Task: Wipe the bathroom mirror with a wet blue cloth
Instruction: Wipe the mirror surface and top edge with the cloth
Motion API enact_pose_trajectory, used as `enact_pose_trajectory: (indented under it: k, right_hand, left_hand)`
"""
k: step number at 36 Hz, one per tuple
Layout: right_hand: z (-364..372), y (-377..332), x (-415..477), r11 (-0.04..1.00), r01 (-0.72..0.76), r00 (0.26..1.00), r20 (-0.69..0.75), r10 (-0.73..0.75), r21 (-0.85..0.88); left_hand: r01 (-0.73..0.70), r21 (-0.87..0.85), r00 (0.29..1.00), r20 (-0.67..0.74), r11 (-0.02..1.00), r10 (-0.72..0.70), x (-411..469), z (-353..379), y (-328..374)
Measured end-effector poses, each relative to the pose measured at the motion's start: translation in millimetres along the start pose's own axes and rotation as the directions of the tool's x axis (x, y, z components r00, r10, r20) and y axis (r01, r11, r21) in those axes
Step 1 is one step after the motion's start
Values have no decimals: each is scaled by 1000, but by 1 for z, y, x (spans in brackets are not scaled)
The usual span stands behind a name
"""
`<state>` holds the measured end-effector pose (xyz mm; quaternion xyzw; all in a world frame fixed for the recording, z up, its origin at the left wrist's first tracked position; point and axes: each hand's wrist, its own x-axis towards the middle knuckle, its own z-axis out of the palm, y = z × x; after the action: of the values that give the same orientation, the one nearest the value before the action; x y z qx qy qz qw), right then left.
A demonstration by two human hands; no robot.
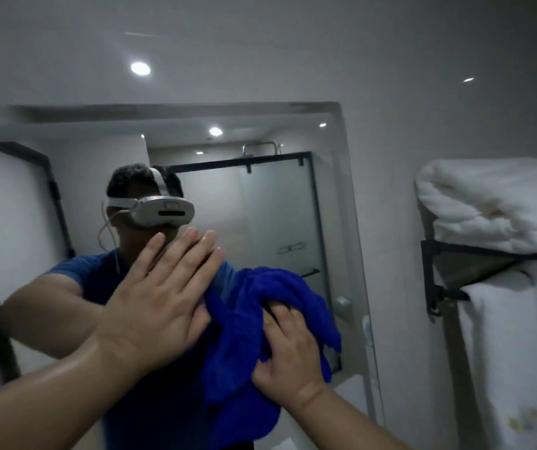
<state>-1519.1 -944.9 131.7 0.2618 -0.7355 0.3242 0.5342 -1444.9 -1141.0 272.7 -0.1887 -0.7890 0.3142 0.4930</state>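
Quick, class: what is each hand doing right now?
Left hand: open, fingers straight, holding nothing.
Right hand: fingers curled into the blue cloth, gripping it.

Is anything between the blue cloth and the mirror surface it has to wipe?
Nothing visible lies between the blue cloth and the mirror where the right hand grips it. The open left hand is spread left of the cloth, in front of the glass there, so a leftward wipe would probably meet it.

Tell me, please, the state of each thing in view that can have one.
left hand: open, fingers straight, flat at the mirror.
right hand: grips the blue cloth.
blue cloth: bunched, pressed to the mirror.
folded towel: lying on the rack.
hanging towel: draped below the rack.
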Motion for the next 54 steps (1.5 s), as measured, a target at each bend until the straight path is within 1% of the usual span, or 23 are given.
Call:
enact_pose_trajectory:
  k: [3,5,7,9,14,17,19,21,23,25,27,29,31,32,34,38,41,43,44,45,47,50,54]
  right_hand:
    - [-3,30,-26,994,-89,995,29,91,-60]
    - [-6,50,-32,968,-228,973,8,230,-101]
    - [-9,69,-31,886,-461,887,-47,459,-57]
    - [-15,81,-24,771,-632,768,-67,637,82]
    - [-33,87,42,669,-691,654,-158,740,272]
    - [-43,63,105,777,-616,733,-268,625,129]
    - [-40,43,133,859,-512,836,-233,497,-7]
    - [-36,26,139,934,-336,932,-184,312,-120]
    - [-30,10,125,981,-142,984,-132,124,-135]
    - [-20,-4,93,994,-24,998,-63,17,-106]
    - [-10,-8,46,994,-4,1000,-5,4,-109]
    - [-5,-2,1,988,-153,985,69,155,-34]
    - [7,8,-39,882,-464,872,216,438,83]
    - [16,16,-56,788,-610,782,225,581,86]
    - [29,30,-86,593,-801,599,140,788,88]
    - [37,54,-145,400,-876,427,46,903,270]
    - [10,34,-128,325,-871,312,-97,945,369]
    - [5,35,-98,246,-896,209,-137,968,370]
    - [2,35,-79,239,-906,195,-156,968,349]
    - [-1,35,-61,281,-907,231,-188,955,313]
    - [-6,35,-17,450,-876,406,-236,883,174]
    - [-10,27,54,632,-772,631,-200,749,-69]
    - [-11,-12,105,874,-448,893,-146,427,-188]
  left_hand:
    - [34,-9,999,0,999,-34,0,-1,4]
    - [46,-9,999,-15,999,-46,0,0,6]
    - [47,-4,998,-29,999,-47,2,0,5]
    - [49,3,998,-36,999,-49,2,0,6]
    - [53,13,998,-42,999,-52,2,2,8]
    - [56,24,998,-43,998,-55,1,2,9]
    - [57,24,998,-36,998,-57,2,2,9]
    - [56,20,998,-39,998,-55,2,1,10]
    - [58,15,997,-58,998,-57,1,1,10]
    - [48,16,997,-65,999,-47,1,2,10]
    - [41,21,998,-59,999,-39,1,2,9]
    - [47,21,997,-58,999,-46,1,1,9]
    - [55,17,996,-69,998,-54,2,0,10]
    - [57,18,996,-75,998,-55,2,0,10]
    - [57,20,995,-84,998,-56,2,0,11]
    - [56,13,996,-69,998,-55,2,-1,10]
    - [67,14,995,-73,998,-66,0,-2,11]
    - [65,22,996,-68,998,-63,1,-3,11]
    - [58,29,997,-58,998,-56,1,-4,10]
    - [51,33,998,-49,998,-49,0,-5,10]
    - [51,32,998,-43,998,-50,0,-5,10]
    - [50,25,998,-39,998,-49,-1,-4,10]
    - [41,32,998,-43,999,-40,-2,-4,9]
